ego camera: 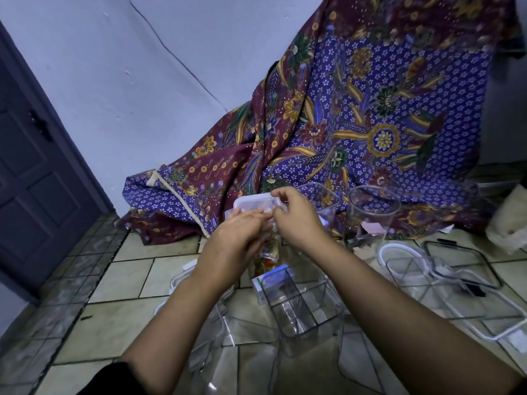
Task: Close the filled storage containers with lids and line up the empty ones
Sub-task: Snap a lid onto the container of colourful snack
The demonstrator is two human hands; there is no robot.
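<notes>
Lid (252, 203), white-rimmed, sits on a tall filled container (268, 252) on the tiled floor (128, 280), in front of the batik cloth (356, 124). Left hand (242, 232) lies flat on the lid's near edge, fingers together. Right hand (296, 215) pinches the lid's right corner. Empty clear containers (302, 309) stand nearer the camera than the filled one; loose lids (456, 269) lie to its right.

We look forward and down from head height, close over our two forearms, facing a tiled floor (119, 283) toward twelve o'clock.
</notes>
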